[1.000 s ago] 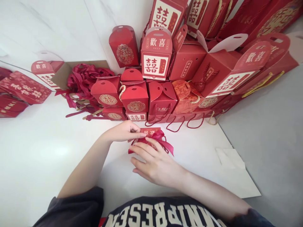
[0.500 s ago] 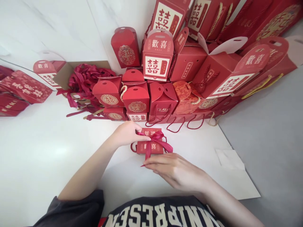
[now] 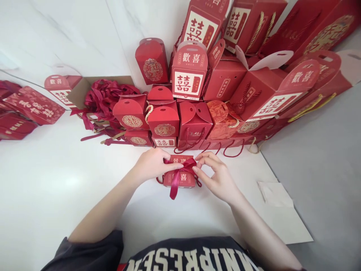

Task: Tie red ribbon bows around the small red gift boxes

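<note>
A small red gift box (image 3: 179,181) with white lettering lies on the white table in front of me, dark red cord loops at its sides. On top of it sits a shiny crimson ribbon (image 3: 175,184) tied in a bow, one tail hanging over the near edge. My left hand (image 3: 153,164) pinches the bow's left part, its thumb reaching to the knot. From the right, my right hand (image 3: 217,175) has thumb and fingers closed on the bow's right loop.
Red gift boxes (image 3: 163,120) stand stacked behind my hands, several with cord handles. A cardboard box (image 3: 77,94) full of crimson ribbons (image 3: 108,96) is at the back left. More red boxes (image 3: 35,105) lie further left. A white paper piece (image 3: 275,194) lies at right.
My right hand has left the ribbon tail at the near edge and moved up to the bow's right side, gripping there. My left hand stays on the bow.
</note>
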`<state>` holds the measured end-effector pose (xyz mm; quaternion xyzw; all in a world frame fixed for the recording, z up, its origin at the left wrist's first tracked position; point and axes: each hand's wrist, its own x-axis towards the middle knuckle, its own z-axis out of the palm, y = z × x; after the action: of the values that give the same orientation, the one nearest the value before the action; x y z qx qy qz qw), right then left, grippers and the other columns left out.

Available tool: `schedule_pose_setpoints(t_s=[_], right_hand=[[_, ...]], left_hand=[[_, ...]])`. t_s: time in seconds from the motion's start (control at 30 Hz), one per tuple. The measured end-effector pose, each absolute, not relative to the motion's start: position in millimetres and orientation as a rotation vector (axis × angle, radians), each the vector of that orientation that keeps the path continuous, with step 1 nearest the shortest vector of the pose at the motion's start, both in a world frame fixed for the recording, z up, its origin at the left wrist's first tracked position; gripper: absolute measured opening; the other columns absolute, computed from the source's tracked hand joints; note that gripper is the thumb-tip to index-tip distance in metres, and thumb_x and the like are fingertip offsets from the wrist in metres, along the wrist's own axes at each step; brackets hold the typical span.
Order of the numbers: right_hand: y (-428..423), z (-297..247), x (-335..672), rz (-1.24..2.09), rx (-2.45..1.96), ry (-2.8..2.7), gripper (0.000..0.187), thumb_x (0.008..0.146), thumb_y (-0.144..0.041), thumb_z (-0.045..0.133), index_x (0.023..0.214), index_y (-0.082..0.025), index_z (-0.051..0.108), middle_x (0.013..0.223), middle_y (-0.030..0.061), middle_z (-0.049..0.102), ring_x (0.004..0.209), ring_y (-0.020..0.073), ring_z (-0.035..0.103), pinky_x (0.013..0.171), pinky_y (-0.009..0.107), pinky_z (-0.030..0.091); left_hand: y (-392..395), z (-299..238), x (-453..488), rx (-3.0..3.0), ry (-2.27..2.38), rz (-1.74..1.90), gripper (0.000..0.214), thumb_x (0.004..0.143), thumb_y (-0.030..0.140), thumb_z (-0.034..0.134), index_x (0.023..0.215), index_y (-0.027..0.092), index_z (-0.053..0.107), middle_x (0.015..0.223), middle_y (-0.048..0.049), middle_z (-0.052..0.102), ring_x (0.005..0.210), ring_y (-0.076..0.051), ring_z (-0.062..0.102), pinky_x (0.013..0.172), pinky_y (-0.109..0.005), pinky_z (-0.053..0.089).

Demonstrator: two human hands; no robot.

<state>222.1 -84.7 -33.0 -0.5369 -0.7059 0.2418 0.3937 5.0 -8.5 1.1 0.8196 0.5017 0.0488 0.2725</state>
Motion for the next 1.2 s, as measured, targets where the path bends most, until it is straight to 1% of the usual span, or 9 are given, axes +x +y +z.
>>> schedule_pose_setpoints(t_s=[0.07,0.2,0.3,0.37,0.53,0.67,0.8,1.03,1.2], right_hand=[[-90.0,-41.0,214.7,0.458,-1.348,-1.818,0.012,0.091,-0.026,0.056,0.084,-0.021,0.064,0.121,0.0103,0.063,0.112,0.0253,0.059,0.096,0.043,0.045],[-99.5,-49.9,204.3,0.196,-1.443,-1.925,0.022,0.093,-0.03,0.053,0.109,-0.021,0.066,0.138,0.0134,0.055,0.128,0.0312,0.049,0.102,0.049,0.04],[-96.4,-51.1,208.2,0.251,-1.473,-2.107,0.042,0.095,-0.038,0.049,0.133,-0.021,0.053,0.151,0.0147,0.039,0.131,0.0322,0.044,0.102,0.05,0.042],[-89.7,-51.5,216.9,0.282,-1.438,-2.232,0.051,0.095,-0.042,0.047,0.144,-0.027,0.041,0.158,0.0126,0.027,0.131,0.0321,0.044,0.102,0.052,0.042],[-73.6,-61.6,237.8,0.304,-1.392,-2.35,0.052,0.097,-0.047,0.043,0.147,-0.039,0.033,0.163,0.0064,0.006,0.137,0.0316,0.038,0.105,0.058,0.036],[-71.2,-70.9,239.9,0.441,-1.408,-2.321,0.052,0.099,-0.045,0.036,0.15,-0.039,0.026,0.163,0.0057,0.009,0.139,0.0285,0.037,0.106,0.052,0.039],[-72.1,-72.3,238.0,0.502,-1.383,-2.313,0.054,0.101,-0.043,0.033,0.152,-0.036,0.019,0.162,0.0076,0.015,0.142,0.0261,0.032,0.108,0.05,0.037],[-70.6,-74.3,237.4,0.475,-1.288,-2.36,0.054,0.102,-0.038,0.031,0.153,-0.029,0.015,0.155,0.0091,0.035,0.138,0.0221,0.04,0.111,0.051,0.032],[-72.1,-68.1,238.2,0.523,-1.27,-2.301,0.053,0.101,-0.037,0.034,0.152,-0.029,0.02,0.157,0.0089,0.03,0.139,0.0224,0.038,0.108,0.045,0.039]], left_hand=[[-9.3,-0.7,5.5,2.207,1.353,0.154,0.064,0.072,0.072,0.057,0.047,0.017,0.038,0.043,0.0026,0.044,0.041,-0.01,0.037,0.046,-0.026,0.022],[-9.1,-2.2,5.0,2.218,1.357,0.155,0.064,0.071,0.073,0.058,0.046,0.018,0.038,0.042,0.0023,0.044,0.041,-0.011,0.037,0.046,-0.026,0.022],[-8.7,-2.3,5.1,2.249,1.378,0.133,0.065,0.071,0.074,0.057,0.045,0.017,0.038,0.044,0.0015,0.045,0.042,-0.011,0.037,0.047,-0.027,0.021],[-8.6,-2.7,5.6,2.264,1.39,0.11,0.066,0.071,0.075,0.056,0.045,0.017,0.037,0.043,0.0012,0.045,0.043,-0.011,0.037,0.048,-0.027,0.021],[-8.1,-2.1,7.9,2.311,1.395,0.065,0.064,0.071,0.073,0.057,0.045,0.018,0.038,0.045,0.0004,0.045,0.044,-0.012,0.035,0.049,-0.027,0.02],[-6.2,-0.4,9.0,2.305,1.405,0.031,0.063,0.072,0.072,0.057,0.045,0.018,0.041,0.045,0.0002,0.046,0.044,-0.012,0.035,0.049,-0.027,0.02],[-4.0,1.3,6.7,2.255,1.424,-0.019,0.065,0.066,0.077,0.059,0.046,0.018,0.04,0.044,0.0015,0.043,0.043,-0.012,0.035,0.049,-0.027,0.02],[-7.2,8.3,3.2,2.293,1.368,-0.039,0.065,0.062,0.079,0.061,0.049,0.018,0.041,0.048,0.0007,0.048,0.048,-0.013,0.04,0.05,-0.027,0.022],[-6.6,13.3,0.0,2.259,1.287,-0.049,0.061,0.069,0.074,0.059,0.052,0.017,0.043,0.05,0.0022,0.045,0.049,-0.011,0.039,0.05,-0.025,0.025]])
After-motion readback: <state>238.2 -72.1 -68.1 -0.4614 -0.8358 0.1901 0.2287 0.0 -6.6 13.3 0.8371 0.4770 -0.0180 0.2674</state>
